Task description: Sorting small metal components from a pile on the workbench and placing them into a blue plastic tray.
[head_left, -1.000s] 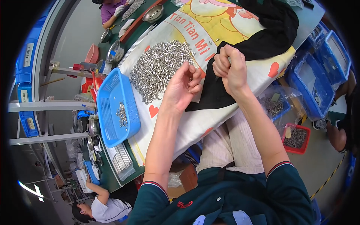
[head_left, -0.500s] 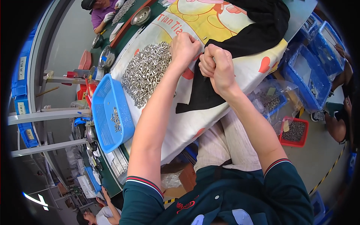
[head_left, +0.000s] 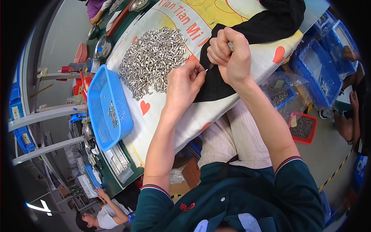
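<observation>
My left hand (head_left: 184, 82) pinches a small metal pin (head_left: 206, 70) between thumb and fingertips, at the near edge of a big heap of silver metal pins (head_left: 151, 58). Its tip points at my right hand (head_left: 228, 54), which is closed in a fist around a slim tool whose grey top pokes out above the knuckles. Both hands hover over a black cloth (head_left: 247, 34) spread on a printed white and yellow sack (head_left: 216, 110) covering the bench. A blue plastic basket (head_left: 107, 108) with a few pins in it lies left of the heap.
Blue bins (head_left: 320, 69) and a red tray of small parts (head_left: 302, 127) stand on the floor at right, where another person's arm (head_left: 344, 123) shows. Metal bowls (head_left: 101, 46) sit at the bench's far left. Other people sit at the top left and bottom left.
My left hand has left the heap and come back toward my right fist with a pin pinched in its fingers. The right fist has stayed over the black cloth.
</observation>
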{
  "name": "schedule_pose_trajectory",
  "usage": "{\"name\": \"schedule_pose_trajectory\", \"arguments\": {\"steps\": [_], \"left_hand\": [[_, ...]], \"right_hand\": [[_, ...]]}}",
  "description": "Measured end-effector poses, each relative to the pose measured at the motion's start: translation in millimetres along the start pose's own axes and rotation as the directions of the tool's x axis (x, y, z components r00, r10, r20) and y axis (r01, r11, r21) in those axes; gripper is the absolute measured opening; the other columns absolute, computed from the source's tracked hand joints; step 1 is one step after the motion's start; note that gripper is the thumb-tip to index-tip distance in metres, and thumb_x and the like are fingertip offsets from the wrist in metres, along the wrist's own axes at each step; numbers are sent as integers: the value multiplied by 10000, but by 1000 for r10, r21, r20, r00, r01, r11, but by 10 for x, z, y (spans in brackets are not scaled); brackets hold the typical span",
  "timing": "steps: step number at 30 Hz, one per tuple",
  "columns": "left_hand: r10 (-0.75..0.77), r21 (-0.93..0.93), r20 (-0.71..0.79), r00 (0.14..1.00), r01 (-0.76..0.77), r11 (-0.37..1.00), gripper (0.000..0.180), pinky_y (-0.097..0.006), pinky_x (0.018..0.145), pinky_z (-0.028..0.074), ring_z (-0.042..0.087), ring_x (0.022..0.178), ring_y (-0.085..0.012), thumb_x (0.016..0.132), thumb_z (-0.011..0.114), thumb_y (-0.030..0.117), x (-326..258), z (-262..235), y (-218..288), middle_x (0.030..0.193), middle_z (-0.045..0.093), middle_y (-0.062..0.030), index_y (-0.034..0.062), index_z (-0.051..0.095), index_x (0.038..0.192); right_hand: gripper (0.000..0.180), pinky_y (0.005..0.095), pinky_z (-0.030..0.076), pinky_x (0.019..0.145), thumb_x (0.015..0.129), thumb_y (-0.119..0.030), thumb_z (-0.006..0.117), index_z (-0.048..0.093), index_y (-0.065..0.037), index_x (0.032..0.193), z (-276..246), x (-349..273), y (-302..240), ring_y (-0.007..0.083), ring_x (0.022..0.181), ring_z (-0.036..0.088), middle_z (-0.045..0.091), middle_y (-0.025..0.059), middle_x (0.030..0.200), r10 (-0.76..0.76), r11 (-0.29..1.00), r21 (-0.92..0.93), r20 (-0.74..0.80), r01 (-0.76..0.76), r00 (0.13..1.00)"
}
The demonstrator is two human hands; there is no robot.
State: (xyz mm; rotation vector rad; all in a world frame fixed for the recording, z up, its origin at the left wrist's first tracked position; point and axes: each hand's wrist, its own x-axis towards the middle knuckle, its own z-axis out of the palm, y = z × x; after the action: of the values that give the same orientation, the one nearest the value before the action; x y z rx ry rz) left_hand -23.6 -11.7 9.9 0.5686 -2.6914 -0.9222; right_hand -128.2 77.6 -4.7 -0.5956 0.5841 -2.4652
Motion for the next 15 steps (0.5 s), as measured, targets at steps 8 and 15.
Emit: {"name": "schedule_pose_trajectory", "arguments": {"steps": [8,15], "left_hand": [[24,47,-49,999,-22,999,53,-308,450,385,446,392,-178,697,626,37,-18,43,32,448,448,-81,-12,608,707],[19,58,-57,998,-16,998,46,-307,448,385,448,387,-173,696,623,33,-23,49,50,444,449,-79,-11,610,702]], "right_hand": [[373,245,158,385,876,-218,327,279,-94,527,22,-20,-19,68,384,160,235,-23,430,60,986,-156,5,-58,998],[378,242,154,364,862,-178,379,282,-95,506,-3,-15,-4,53,368,187,259,-34,430,55,997,-51,14,-54,998]]}}
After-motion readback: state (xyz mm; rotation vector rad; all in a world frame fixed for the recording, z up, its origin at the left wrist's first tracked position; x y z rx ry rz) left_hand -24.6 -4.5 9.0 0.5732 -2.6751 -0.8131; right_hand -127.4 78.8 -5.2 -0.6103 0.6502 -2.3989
